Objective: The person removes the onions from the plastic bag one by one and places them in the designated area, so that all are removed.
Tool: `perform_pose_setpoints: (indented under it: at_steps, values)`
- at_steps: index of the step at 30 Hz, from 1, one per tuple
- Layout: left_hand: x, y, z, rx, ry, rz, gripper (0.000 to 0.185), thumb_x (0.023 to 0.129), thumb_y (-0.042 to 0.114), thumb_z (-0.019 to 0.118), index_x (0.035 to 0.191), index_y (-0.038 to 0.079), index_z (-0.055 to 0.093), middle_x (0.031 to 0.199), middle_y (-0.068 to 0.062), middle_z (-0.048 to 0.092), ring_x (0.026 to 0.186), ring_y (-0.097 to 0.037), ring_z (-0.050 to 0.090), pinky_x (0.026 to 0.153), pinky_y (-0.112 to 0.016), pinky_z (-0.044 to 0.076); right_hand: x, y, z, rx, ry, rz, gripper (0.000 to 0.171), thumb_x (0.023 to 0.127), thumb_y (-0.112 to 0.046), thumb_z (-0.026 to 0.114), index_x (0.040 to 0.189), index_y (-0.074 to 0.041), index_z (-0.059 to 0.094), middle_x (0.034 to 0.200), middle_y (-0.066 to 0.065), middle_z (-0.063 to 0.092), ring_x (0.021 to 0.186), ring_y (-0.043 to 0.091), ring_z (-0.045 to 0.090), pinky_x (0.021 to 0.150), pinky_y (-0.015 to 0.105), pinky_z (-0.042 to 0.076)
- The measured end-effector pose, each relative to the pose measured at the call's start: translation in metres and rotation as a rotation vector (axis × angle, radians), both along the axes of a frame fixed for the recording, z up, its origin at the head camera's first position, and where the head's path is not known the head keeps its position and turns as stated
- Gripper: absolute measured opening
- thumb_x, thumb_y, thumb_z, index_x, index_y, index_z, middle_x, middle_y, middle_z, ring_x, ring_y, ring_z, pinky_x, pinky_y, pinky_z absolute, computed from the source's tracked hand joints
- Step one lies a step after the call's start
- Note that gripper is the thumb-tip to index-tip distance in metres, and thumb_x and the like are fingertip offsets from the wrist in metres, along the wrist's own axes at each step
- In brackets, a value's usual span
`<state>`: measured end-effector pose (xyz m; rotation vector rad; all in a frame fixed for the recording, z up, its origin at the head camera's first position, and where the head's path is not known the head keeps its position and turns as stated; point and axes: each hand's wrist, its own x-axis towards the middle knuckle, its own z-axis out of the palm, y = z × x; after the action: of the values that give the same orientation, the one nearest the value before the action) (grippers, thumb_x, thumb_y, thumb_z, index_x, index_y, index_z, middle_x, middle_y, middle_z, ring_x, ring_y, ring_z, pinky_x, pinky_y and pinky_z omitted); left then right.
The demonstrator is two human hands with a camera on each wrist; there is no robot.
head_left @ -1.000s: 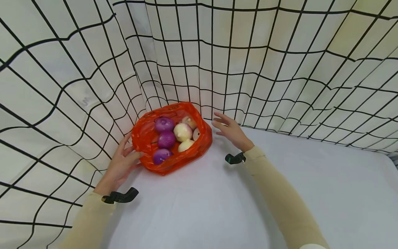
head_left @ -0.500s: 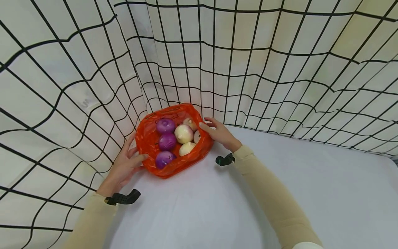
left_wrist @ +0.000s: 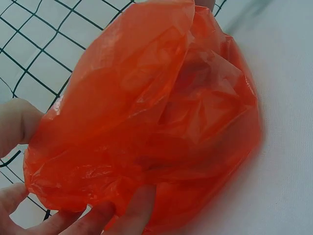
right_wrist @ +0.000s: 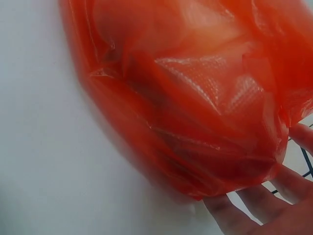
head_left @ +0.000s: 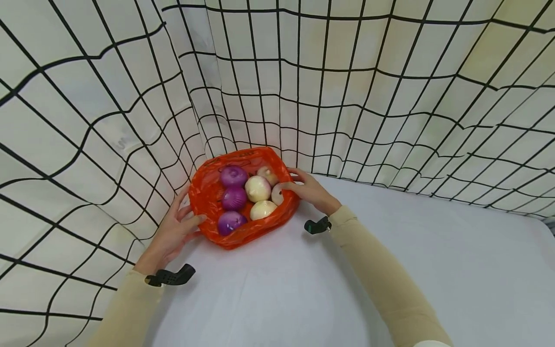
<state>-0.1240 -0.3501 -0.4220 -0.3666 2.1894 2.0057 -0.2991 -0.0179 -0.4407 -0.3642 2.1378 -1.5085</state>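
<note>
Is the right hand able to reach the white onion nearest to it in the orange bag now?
Probably yes. The right hand rests on the rim of the orange bag, whose mouth lies open, and the nearest white onion sits uncovered beside its fingers.

One head view from above, two wrist views pressed close.

The head camera looks forward and down across the worktop point(head_left: 303, 289) toward the gridded backdrop point(head_left: 347, 96). Both wrist cameras sit very near the orange bag point(head_left: 208, 193) point(left_wrist: 161, 122) point(right_wrist: 195, 107), perhaps from opposite sides; all three share it.
</note>
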Motion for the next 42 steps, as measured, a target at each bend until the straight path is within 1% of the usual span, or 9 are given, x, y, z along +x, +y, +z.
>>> perform_pose_setpoints:
  at_steps: [6,11,18,21,28,30,34,38,42]
  values:
    - [0.004,0.002,0.004,0.019,0.019,-0.031,0.093,0.1,0.023,0.067,0.163,0.051,0.004,0.169,-0.019,0.022,0.112,-0.003,0.064,0.091,-0.032,0.063,0.005,0.01,-0.002,-0.019,-0.028,-0.002,0.069,0.094,-0.047,0.07,0.155,-0.035,0.042,0.162,0.006,0.041,0.142,0.03,0.051,0.114,0.051,0.05]
    - [0.006,0.004,0.005,0.03,0.029,-0.054,0.092,0.101,0.022,0.066,0.164,0.049,0.004,0.169,-0.02,0.022,0.11,-0.002,0.066,0.091,-0.032,0.063,0.009,0.018,-0.003,-0.01,-0.021,0.005,0.066,0.095,-0.05,0.067,0.155,-0.039,0.042,0.163,0.004,0.041,0.14,0.03,0.053,0.113,0.051,0.051]
    - [0.004,0.016,0.005,0.006,0.006,-0.071,0.093,0.101,0.024,0.066,0.164,0.046,0.001,0.169,-0.019,0.021,0.109,-0.002,0.066,0.091,-0.03,0.063,0.016,0.038,-0.005,-0.039,-0.05,-0.003,0.064,0.096,-0.048,0.067,0.154,-0.042,0.042,0.16,0.004,0.044,0.136,0.029,0.056,0.109,0.047,0.054]
    - [0.002,0.022,0.006,-0.016,0.007,-0.083,0.093,0.101,0.026,0.066,0.164,0.047,0.0,0.17,-0.019,0.021,0.111,-0.003,0.064,0.091,-0.029,0.062,0.019,0.046,-0.007,-0.052,-0.05,-0.015,0.063,0.096,-0.047,0.067,0.154,-0.041,0.042,0.16,0.005,0.045,0.136,0.029,0.057,0.108,0.046,0.055]
    - [0.001,0.028,0.01,-0.058,0.007,-0.111,0.091,0.103,0.026,0.064,0.164,0.048,-0.001,0.171,-0.018,0.02,0.124,-0.013,0.055,0.092,-0.029,0.063,0.026,0.057,-0.012,-0.06,-0.05,-0.017,0.062,0.096,-0.048,0.064,0.154,-0.042,0.042,0.162,0.004,0.043,0.136,0.029,0.057,0.108,0.045,0.055]
    - [0.0,0.03,0.011,-0.059,0.004,-0.124,0.092,0.102,0.027,0.064,0.164,0.048,0.0,0.172,-0.017,0.019,0.124,-0.013,0.055,0.092,-0.03,0.062,0.03,0.06,-0.012,-0.051,-0.047,-0.019,0.062,0.096,-0.048,0.064,0.154,-0.043,0.042,0.162,0.003,0.042,0.136,0.029,0.056,0.108,0.046,0.055]
    - [0.0,0.036,0.012,-0.05,-0.007,-0.151,0.093,0.102,0.029,0.065,0.164,0.048,-0.001,0.172,-0.017,0.017,0.12,-0.007,0.057,0.094,-0.032,0.062,0.037,0.069,-0.011,-0.042,-0.042,-0.029,0.061,0.097,-0.046,0.063,0.154,-0.041,0.043,0.164,0.001,0.04,0.139,0.029,0.053,0.109,0.047,0.053]
    - [0.0,0.042,0.013,-0.05,-0.01,-0.16,0.093,0.102,0.028,0.065,0.164,0.047,-0.002,0.172,-0.018,0.017,0.116,-0.003,0.058,0.093,-0.033,0.063,0.043,0.078,-0.01,-0.043,-0.046,-0.03,0.062,0.097,-0.046,0.063,0.155,-0.041,0.042,0.165,0.0,0.039,0.142,0.029,0.052,0.111,0.048,0.052]
    - [-0.002,0.05,0.015,-0.061,-0.008,-0.171,0.094,0.102,0.028,0.065,0.164,0.047,-0.003,0.172,-0.017,0.018,0.125,-0.013,0.056,0.093,-0.033,0.063,0.05,0.089,-0.008,-0.039,-0.039,-0.047,0.061,0.098,-0.045,0.062,0.155,-0.041,0.041,0.163,0.001,0.04,0.141,0.03,0.052,0.112,0.051,0.052]
